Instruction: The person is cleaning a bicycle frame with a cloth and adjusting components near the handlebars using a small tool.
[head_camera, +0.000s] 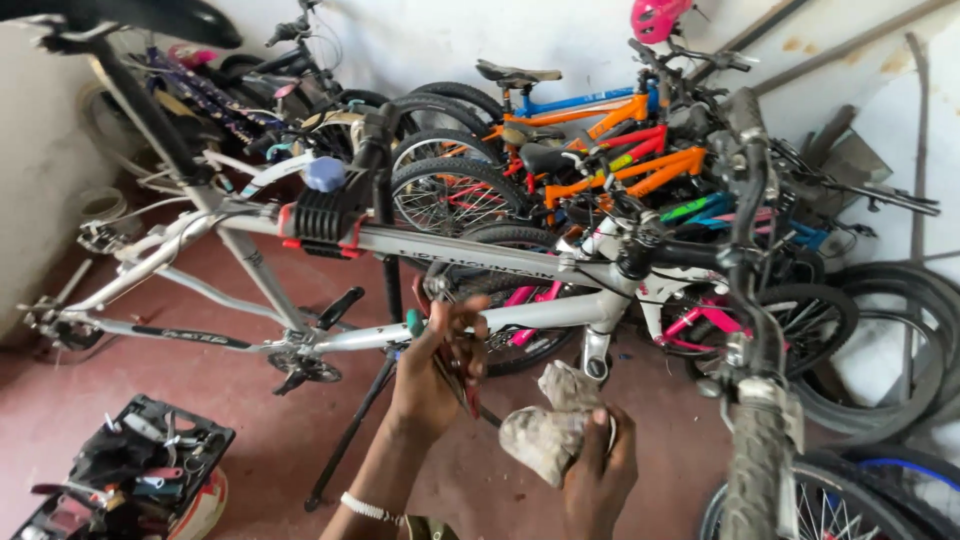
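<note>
Pliers (462, 375) in left hand (432, 372), rag (552, 428) in right hand (600, 470)

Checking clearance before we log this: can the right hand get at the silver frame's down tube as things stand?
Probably not freely. The right hand is closed around a dirty crumpled rag, so its fingers are taken. The path itself looks open: the down tube lies just above, with only the left hand and its red-handled tool beside it.

Both forearms bare, no sleeves; white beaded bracelet (368, 509) round left wrist; no gloves, no rings seen.
</note>
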